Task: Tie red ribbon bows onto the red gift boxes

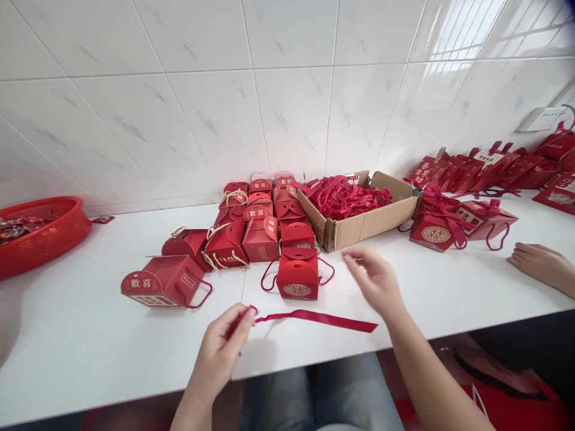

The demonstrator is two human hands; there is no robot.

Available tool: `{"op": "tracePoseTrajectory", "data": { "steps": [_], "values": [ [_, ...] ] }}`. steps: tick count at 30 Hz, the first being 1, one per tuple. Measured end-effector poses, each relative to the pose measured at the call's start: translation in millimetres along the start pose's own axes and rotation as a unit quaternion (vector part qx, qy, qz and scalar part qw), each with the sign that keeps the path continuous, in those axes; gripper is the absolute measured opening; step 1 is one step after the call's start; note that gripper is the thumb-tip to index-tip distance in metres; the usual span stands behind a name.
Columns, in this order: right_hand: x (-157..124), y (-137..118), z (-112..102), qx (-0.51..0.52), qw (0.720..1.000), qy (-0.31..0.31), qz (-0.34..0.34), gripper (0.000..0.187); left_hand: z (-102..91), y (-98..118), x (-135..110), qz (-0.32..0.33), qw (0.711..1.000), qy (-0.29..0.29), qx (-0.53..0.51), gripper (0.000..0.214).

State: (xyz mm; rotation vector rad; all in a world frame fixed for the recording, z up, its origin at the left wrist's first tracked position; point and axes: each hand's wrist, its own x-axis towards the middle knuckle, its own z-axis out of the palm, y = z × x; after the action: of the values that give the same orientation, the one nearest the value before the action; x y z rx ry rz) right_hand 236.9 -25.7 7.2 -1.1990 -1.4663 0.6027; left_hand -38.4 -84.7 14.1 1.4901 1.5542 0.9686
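Note:
My left hand (224,350) pinches one end of a red ribbon (323,319) that lies stretched to the right across the white table (90,335). Raised above the ribbon's far end, my right hand (377,281) has its fingers loosely spread and holds nothing. Just behind the ribbon stands a small red gift box (297,272) with cord handles. More red gift boxes (258,224) are grouped behind it, and one (164,281) lies on its side to the left.
A cardboard box (363,224) filled with red ribbons sits at the back. Ribbon-tied red boxes (449,221) and flat red cartons (489,167) are at the right. A red basket (40,233) stands far left. Another person's hand (541,266) rests at the right edge.

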Motion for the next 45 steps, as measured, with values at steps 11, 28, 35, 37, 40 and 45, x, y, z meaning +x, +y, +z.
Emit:
{"op": "tracePoseTrajectory", "data": {
  "steps": [11,28,35,37,40,45],
  "values": [
    [-43,-34,47,0.053,0.931,-0.359,0.046,0.04,19.3,43,2,0.069,0.959,-0.238,0.141,0.017],
    [-22,-30,-4,-0.016,0.93,-0.365,0.032,0.038,-13.9,8,19,0.052,0.972,-0.223,-0.055,0.044],
    [-23,-17,-45,-0.076,0.894,-0.442,-0.006,0.029,1.5,-3,20,0.074,0.952,-0.282,-0.091,0.047],
    [-26,-20,-38,-0.034,0.913,-0.407,-0.021,0.035,11.8,9,15,0.11,0.942,-0.317,-0.017,0.042],
    [-35,-27,-11,0.124,0.903,-0.411,-0.011,0.054,28.1,29,8,0.155,0.92,-0.353,0.077,0.037],
    [-51,-29,18,0.113,0.889,-0.432,0.098,0.035,35.4,34,10,0.17,0.903,-0.373,0.125,0.039]
  ]
}}
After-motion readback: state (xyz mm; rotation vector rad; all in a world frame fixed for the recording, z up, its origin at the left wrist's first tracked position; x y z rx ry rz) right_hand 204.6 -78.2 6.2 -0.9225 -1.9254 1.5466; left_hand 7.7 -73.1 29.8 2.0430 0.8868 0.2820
